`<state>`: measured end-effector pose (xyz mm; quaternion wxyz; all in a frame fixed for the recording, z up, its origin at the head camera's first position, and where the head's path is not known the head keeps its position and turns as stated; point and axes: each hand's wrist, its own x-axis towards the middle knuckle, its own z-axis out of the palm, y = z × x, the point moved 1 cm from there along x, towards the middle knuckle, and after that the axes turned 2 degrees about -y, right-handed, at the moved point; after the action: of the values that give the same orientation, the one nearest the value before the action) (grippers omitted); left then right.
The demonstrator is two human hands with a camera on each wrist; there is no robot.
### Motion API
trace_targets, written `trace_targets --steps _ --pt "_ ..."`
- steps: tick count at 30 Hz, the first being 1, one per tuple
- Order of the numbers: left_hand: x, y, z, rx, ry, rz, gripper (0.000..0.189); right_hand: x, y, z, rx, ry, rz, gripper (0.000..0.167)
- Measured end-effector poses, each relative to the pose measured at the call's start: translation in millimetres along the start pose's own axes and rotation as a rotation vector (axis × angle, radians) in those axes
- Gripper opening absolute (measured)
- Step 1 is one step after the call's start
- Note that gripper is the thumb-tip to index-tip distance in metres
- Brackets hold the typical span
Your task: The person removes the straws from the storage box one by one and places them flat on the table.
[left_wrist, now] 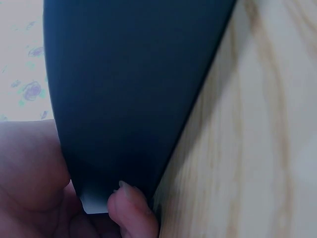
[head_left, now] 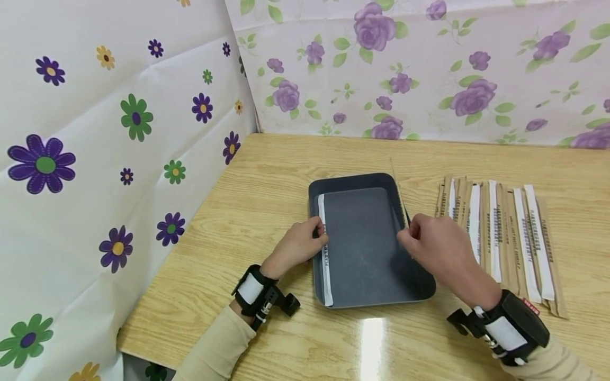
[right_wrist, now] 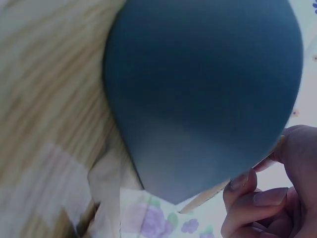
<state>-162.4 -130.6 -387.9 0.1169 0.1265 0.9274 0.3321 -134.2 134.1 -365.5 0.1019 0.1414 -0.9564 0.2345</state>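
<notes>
A dark grey rectangular tray (head_left: 367,243) stands on the table. Along its left inner side lies a long, thin white paper packet (head_left: 327,280) with dark print. My left hand (head_left: 297,243) grips the tray's left wall, thumb and index finger by the white packet; in the left wrist view a fingertip (left_wrist: 131,210) presses the wall's outer face. Over the right rim, my right hand (head_left: 438,246) pinches a long, thin brown paper packet (head_left: 399,193), seen almost edge-on and tilted. Its lower end is hidden by the fingers.
Right of the tray, several brown and white paper packets (head_left: 498,238) with print lie side by side in a row. Flowered sheets cover the left side (head_left: 86,211) and back (head_left: 429,63) of the wooden table (head_left: 271,180).
</notes>
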Motion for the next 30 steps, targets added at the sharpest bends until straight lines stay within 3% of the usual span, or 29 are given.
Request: trace_targets --steps 16,30 --pt "-0.2 -1.0 0.7 -0.002 0.003 -0.001 0.005 8.0 32.7 -20.0 -0.074 -0.023 0.115 0.039" --pt "-0.7 -0.2 0.0 -0.013 -0.005 0.002 0.005 3.1 43.7 -20.0 -0.188 -0.083 0.156 0.048"
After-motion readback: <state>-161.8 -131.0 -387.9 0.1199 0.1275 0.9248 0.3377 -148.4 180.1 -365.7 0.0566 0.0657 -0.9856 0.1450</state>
